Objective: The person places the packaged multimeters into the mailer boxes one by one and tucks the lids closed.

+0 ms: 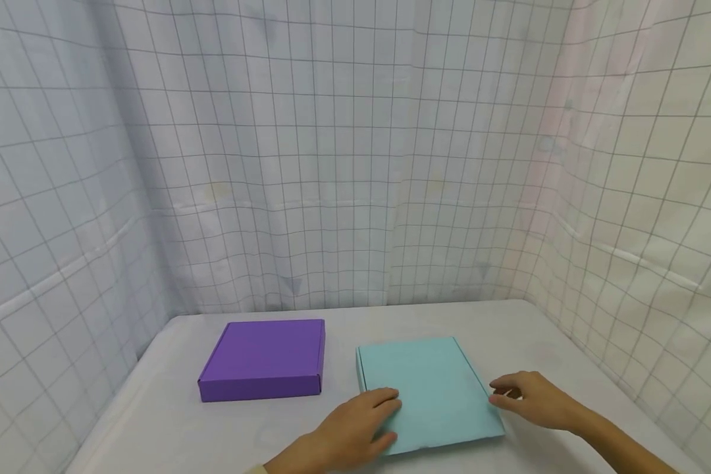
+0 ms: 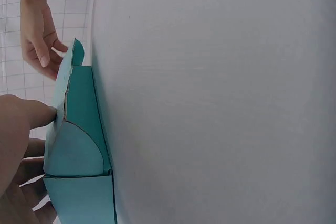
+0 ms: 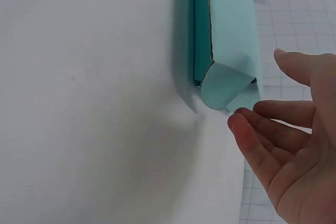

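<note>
A light blue cardboard box (image 1: 432, 388) lies on the white table. Its lid is down on top but stands slightly off at the front, where a darker teal panel (image 2: 84, 93) shows in the left wrist view. A rounded side flap (image 3: 223, 85) sticks out at the lid's corner. My left hand (image 1: 355, 428) rests on the box's left front part, fingers spread over the lid. Beside the right edge, my right hand (image 1: 536, 398) has loosely bent fingers and holds nothing; its fingertips are close to the flap corner in the right wrist view.
A flat purple box (image 1: 266, 359), closed, sits to the left on the same white table (image 1: 148, 421). Checked white curtains (image 1: 343, 164) hang behind and along both sides.
</note>
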### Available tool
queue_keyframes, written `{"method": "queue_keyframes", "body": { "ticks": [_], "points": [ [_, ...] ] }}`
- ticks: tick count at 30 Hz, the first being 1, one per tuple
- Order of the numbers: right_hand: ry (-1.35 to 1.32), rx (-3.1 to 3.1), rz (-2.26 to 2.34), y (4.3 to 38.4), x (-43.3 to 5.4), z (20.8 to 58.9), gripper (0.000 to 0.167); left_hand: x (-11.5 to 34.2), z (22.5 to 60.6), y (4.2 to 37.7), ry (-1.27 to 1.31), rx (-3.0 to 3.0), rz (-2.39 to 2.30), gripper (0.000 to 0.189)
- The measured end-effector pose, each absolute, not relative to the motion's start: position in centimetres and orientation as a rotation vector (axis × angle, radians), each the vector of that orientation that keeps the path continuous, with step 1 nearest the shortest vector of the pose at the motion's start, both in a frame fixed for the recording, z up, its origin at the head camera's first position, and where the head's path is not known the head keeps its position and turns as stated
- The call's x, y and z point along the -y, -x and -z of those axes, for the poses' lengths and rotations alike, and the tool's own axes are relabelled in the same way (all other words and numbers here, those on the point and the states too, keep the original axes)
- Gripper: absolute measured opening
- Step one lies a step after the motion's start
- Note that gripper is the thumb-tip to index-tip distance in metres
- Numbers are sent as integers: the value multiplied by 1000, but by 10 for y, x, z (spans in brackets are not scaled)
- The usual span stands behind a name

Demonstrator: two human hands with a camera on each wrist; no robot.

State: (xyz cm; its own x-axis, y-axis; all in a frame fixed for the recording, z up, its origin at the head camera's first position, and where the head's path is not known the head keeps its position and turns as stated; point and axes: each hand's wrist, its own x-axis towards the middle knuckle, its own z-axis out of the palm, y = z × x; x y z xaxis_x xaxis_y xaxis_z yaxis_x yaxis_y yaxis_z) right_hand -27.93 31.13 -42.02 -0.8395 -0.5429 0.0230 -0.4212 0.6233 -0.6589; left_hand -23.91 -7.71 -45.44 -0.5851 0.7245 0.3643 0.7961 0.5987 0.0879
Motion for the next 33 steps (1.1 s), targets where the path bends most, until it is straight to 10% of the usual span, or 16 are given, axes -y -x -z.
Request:
{"method": "queue_keyframes", "body": {
  "ticks": [13,33],
  "points": [
    [496,-2429,1231,274,-314,454,61,80,450,241,1239,2632,459,48],
    [245,-2241,1383,271,-299,442,26,78,443,243,1228,2713,598,48]
  ]
}}
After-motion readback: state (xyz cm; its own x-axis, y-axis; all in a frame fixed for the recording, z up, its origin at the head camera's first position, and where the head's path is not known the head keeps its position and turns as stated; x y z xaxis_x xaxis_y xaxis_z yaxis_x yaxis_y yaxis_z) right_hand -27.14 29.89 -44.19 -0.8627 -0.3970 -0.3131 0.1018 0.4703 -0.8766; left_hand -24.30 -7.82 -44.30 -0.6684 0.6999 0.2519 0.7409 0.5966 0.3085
